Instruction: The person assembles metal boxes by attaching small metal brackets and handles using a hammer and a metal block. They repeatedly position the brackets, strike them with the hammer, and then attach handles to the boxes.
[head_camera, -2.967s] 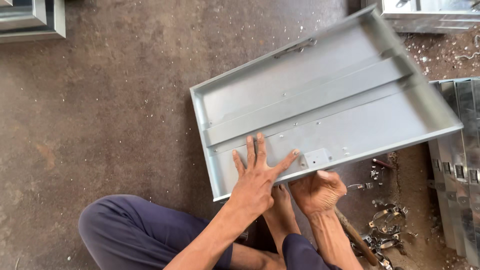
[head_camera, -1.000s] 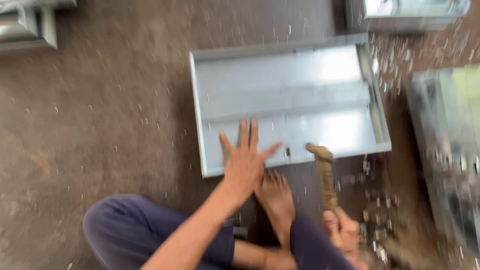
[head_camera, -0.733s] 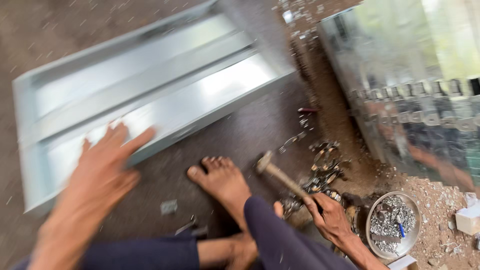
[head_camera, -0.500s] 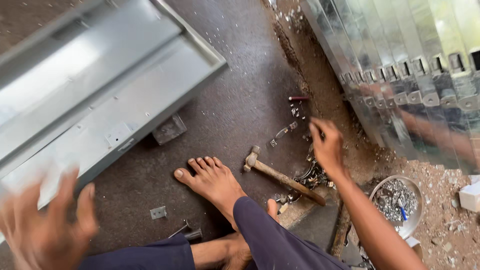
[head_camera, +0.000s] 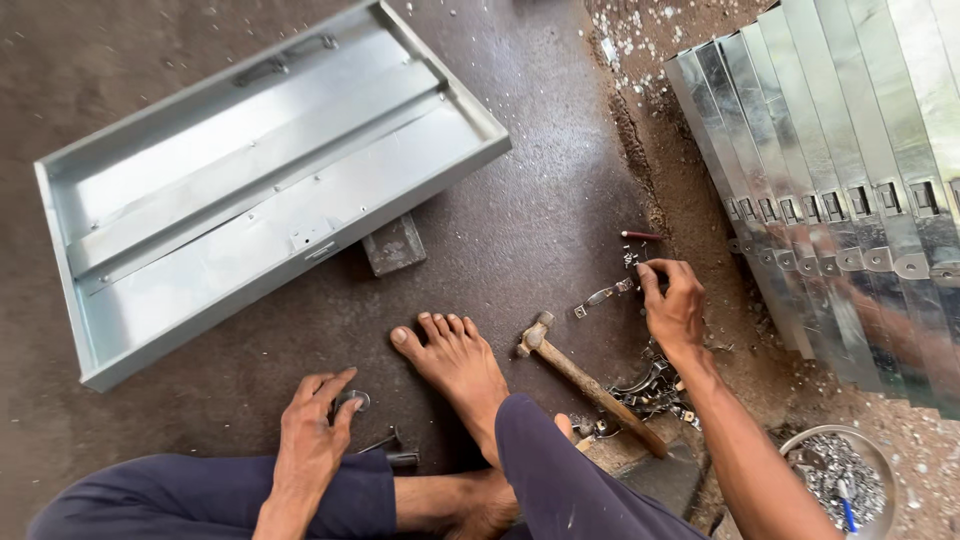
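I sit on a dark floor with one bare foot (head_camera: 455, 358) stretched forward. My left hand (head_camera: 312, 437) rests by my knee, fingertips on a small round metal piece (head_camera: 353, 401). My right hand (head_camera: 672, 305) reaches out to the right, fingers pinching at small metal bits (head_camera: 632, 260) on the floor. A wooden-handled hammer (head_camera: 590, 380) lies between my foot and right arm, untouched. A small metal latch (head_camera: 598, 297) lies just left of my right hand. A large grey sheet-metal tray (head_camera: 270, 190) lies at the upper left, one edge propped on a small metal block (head_camera: 394, 244).
A row of upright galvanised metal panels (head_camera: 850, 170) leans along the right. A round bowl of small metal fasteners (head_camera: 838, 480) sits at the lower right. Loose metal fittings (head_camera: 655, 385) pile by the hammer handle. Rubble and shavings litter the floor beyond.
My left hand left the tray and dropped to the floor by my knee. My right hand put the hammer down and reached right to the small parts. The view swung right.
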